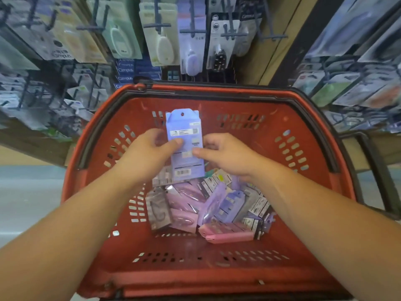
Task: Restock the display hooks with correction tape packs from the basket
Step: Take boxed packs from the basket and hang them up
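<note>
Both hands pinched one lilac pack (185,144) above the red basket (321,135) — left hand (149,146) and right hand (225,153) on opposite edges. It stood upright, hang-hole pointing toward the hooks (192,31) ahead.

"Campus" stands on the blue packs (125,71) just beyond the red basket (217,90), and on a grey hanging pack (62,54) up-left of it (tilted). The lilac pack (187,148) over the basket: barcode, print unreadable.
</note>
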Available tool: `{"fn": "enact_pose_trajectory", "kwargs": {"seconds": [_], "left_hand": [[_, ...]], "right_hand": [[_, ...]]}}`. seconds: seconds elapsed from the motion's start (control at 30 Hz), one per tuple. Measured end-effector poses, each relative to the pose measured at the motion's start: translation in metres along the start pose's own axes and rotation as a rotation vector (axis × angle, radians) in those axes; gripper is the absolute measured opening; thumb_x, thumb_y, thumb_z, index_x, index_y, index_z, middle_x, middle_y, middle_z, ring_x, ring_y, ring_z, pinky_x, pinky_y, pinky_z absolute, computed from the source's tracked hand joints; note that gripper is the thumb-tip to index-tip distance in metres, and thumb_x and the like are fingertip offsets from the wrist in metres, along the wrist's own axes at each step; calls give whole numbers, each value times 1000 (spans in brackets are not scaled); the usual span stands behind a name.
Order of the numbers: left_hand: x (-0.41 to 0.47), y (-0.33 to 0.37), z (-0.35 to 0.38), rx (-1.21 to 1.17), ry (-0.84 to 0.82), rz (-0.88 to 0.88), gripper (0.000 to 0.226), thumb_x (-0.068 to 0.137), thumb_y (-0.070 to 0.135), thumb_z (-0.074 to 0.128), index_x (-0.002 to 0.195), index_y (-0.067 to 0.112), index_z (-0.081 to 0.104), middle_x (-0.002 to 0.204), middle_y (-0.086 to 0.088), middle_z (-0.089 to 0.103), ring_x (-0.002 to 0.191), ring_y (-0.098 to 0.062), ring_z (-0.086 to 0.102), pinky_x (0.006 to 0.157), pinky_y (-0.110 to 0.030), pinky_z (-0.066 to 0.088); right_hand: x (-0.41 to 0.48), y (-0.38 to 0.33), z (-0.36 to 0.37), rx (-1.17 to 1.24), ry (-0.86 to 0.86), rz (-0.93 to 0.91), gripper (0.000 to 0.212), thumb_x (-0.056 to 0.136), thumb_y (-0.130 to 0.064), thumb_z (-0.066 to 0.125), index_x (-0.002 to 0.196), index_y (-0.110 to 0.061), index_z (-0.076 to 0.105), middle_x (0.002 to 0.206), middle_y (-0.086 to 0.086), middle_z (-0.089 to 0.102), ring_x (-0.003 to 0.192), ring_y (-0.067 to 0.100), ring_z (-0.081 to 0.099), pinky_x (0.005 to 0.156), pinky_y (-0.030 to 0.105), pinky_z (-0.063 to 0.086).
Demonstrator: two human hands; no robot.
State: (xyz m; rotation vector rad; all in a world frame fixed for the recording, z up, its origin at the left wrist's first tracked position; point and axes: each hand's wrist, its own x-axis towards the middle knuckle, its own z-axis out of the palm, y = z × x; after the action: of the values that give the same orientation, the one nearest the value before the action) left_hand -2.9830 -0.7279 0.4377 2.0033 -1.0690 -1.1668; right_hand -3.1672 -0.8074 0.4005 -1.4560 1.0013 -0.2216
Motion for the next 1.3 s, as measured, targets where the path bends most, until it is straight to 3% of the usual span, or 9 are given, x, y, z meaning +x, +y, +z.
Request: {"fn": "enact_pose_trajectory", "kwargs": {"seconds": [0.13, 0.27, 0.37, 0.5, 0.63, 0.83, 1.03, 1.17, 1.3], "left_hand": [[13, -17, 5, -32, 31, -26, 2, 102, 22, 67, 100, 22, 68, 103, -1, 77, 91, -22, 75, 78, -44, 60], [14, -26, 1, 244, 4, 4, 11, 102, 30, 65, 105, 19, 62, 103, -2, 72, 94, -26, 70, 81, -44, 57], [13, -25, 1, 261, -4, 36, 11, 102, 32, 65, 107, 23, 61, 105, -1, 72, 95, -26, 70, 85, -49, 59], [15, -25, 0, 244, 10, 52, 12, 102, 33, 64, 109, 23, 61, 107, 0, 71, 97, -26, 71, 87, -53, 60], [16, -25, -1, 212, 33, 75, 11, 103, 32, 64, 109, 24, 60, 107, 1, 71, 98, -27, 70, 89, -54, 59], [13, -25, 7, 165, 14, 110, 10, 103, 31, 63, 112, 27, 61, 103, 5, 71, 99, -25, 69, 90, -52, 58], [2, -18, 19, 59, -60, 125, 13, 97, 41, 58, 109, 37, 59, 100, 1, 75, 95, -29, 72, 84, -52, 60], [1, -15, 23, 47, -57, 123, 7, 106, 35, 57, 111, 32, 58, 100, 1, 70, 94, -27, 67, 77, -39, 51], [-6, -12, 25, 70, -184, 121, 65, 76, 65, 78, 127, 32, 56, 110, 9, 69, 99, -13, 67, 89, -40, 55]], "right_hand": [[-5, 18, 0, 47, 7, 143, 33, 103, -31, 60, 119, -4, 68, 110, 10, 75, 99, 26, 72, 88, 43, 61], [1, 70, -27, -794, -102, 498, 52, 104, -53, 49, 94, -5, 67, 94, 10, 66, 76, 21, 60, 66, 31, 49], [2, 101, -24, -991, -241, 635, 54, 104, -52, 48, 109, -2, 69, 112, 15, 67, 100, 28, 64, 81, 33, 48], [8, 115, -3, -940, -270, 652, 56, 100, -47, 60, 134, -3, 58, 133, 14, 64, 116, 30, 63, 96, 37, 52], [9, 97, 1, -689, -123, 562, 63, 93, -29, 70, 148, -15, 43, 138, 11, 58, 100, 26, 60, 77, 31, 51], [3, 19, -23, -139, 262, 299, 29, 87, -18, 70, 114, -20, 60, 82, 4, 61, 56, 15, 51, 48, 22, 38], [-13, -20, -16, 162, 195, 265, 13, 92, -23, 69, 96, -19, 57, 58, 4, 53, 44, 14, 42, 46, 22, 36], [-13, -19, -8, 333, 163, 294, 27, 94, -32, 68, 73, -18, 59, 58, 5, 49, 43, 14, 42, 44, 20, 40], [-11, -21, 4, 481, 140, 345, 34, 91, -46, 71, 93, -12, 66, 62, 8, 58, 44, 15, 55, 45, 22, 51]]}}
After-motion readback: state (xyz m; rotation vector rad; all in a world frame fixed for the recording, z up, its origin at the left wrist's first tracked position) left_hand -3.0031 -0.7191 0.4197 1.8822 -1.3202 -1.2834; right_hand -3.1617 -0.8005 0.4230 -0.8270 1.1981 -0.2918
